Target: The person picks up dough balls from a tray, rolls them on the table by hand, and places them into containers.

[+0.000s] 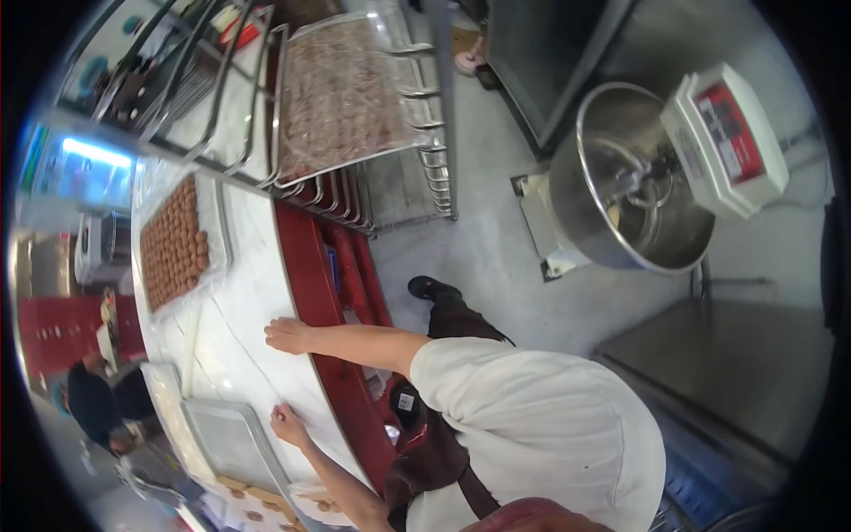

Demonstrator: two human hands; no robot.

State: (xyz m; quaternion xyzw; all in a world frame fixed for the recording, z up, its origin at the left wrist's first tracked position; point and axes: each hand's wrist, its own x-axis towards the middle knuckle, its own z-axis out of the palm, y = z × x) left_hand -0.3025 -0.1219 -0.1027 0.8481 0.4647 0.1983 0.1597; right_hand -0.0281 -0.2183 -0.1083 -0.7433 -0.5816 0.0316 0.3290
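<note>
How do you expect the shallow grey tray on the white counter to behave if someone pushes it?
The tray looks like metal with a raised rim, so it would probably stay stiff. Its low, flat shape makes tipping unlikely. The counter appears smooth and glossy, so it may slide fairly easily.

Your shirt (550, 417) is off-white, short-sleeved, plain, with soft creases and one small dark speck. Your apron (430, 465) is dark brown, with a matching narrow strap (477, 492). Your visible shoe (433, 288) is black. Your right hand (288, 337) and left hand (288, 426) are ungloved.
</note>
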